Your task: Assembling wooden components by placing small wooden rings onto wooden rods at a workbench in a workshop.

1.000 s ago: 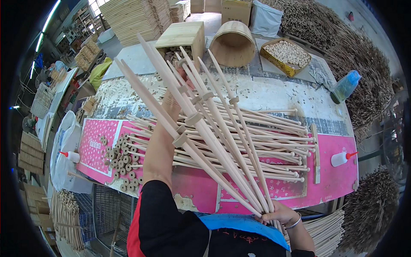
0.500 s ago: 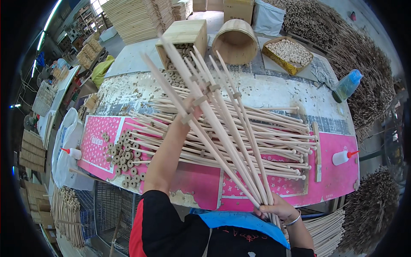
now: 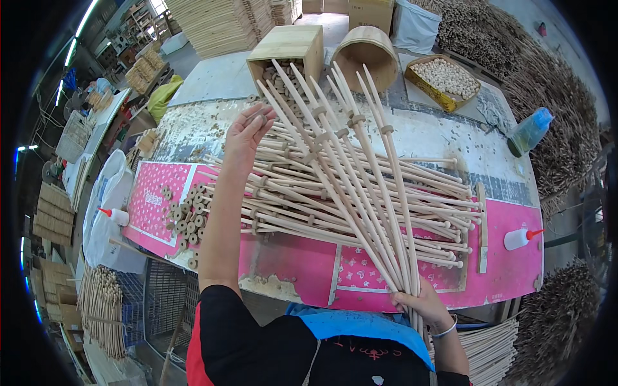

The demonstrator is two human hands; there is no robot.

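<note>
My right hand [image 3: 423, 305] is wrapped round the lower ends of a fanned bundle of pale wooden sticks [image 3: 386, 238]. Their tapered tips point away from me, and several carry a small wooden ring [image 3: 356, 120] partway down. To the left of the tips, my left hand [image 3: 246, 134] is closed, pinching a wooden ring [image 3: 256, 118] that the fingers partly cover. Under the bundle lies a wide pile of similar ringed sticks [image 3: 290, 215] with rounded ends at the right. Loose wooden rings [image 3: 187, 220] are heaped left of the pile.
At the back stand a wooden box [image 3: 290, 44] spilling rings, a tipped wooden bucket [image 3: 364, 58] and a yellow tray [image 3: 444, 77] of small pale pieces. Two red-tipped glue bottles [image 3: 520, 238] and a wooden strip [image 3: 481, 228] lie on the table. Stick bundles [image 3: 560, 321] stand at the right.
My left hand has left the held sticks and moved up and left, now with a ring between its fingers. My right hand still grips the bundle. The whole view has shifted slightly.
</note>
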